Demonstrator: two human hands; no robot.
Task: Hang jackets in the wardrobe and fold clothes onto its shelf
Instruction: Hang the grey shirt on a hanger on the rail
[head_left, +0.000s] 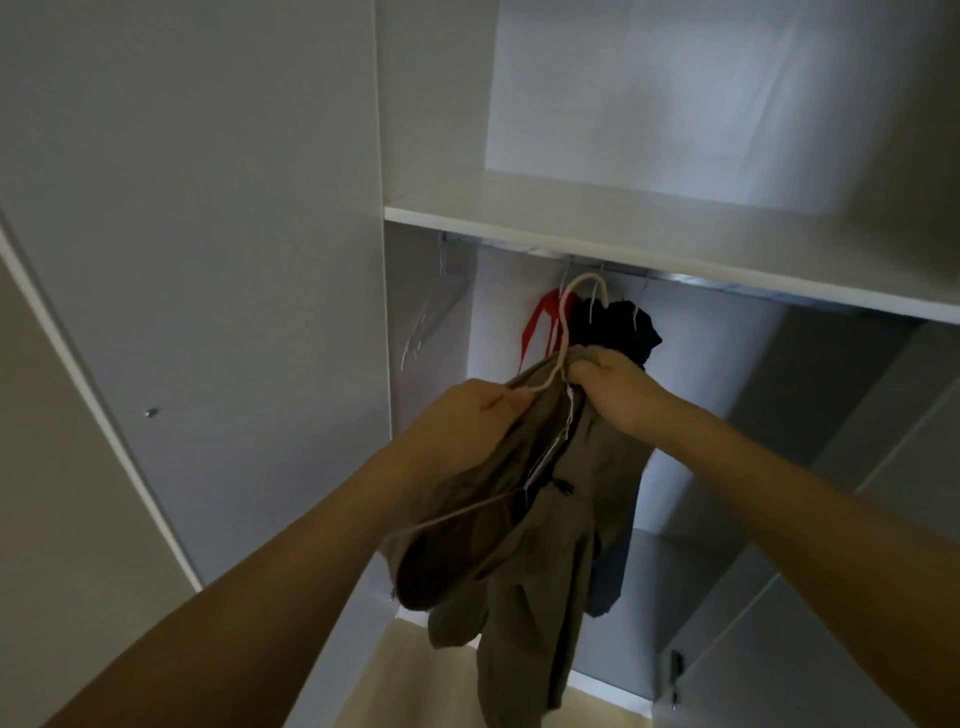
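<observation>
Step in hand: hanging stage, judged mid-way through seating khaki jacket (524, 514) on pale hanger (563, 332). Jacket held at frame centre, before open wardrobe. Left hand (467, 421) pinched collar edge and hanger arm; right hand (608, 384) clenched round bunched collar at hook base. Rail (727, 278) at upper centre, under shelf (623, 236); dark garment (618, 330) already hung. Next: square shoulders, lift hook onto rail.

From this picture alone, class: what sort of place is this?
Most likely a bedroom or dressing area, facing an open white wardrobe: a shelf over a metal rail, dark clothes hanging, and an olive jacket held on a hanger.
</observation>
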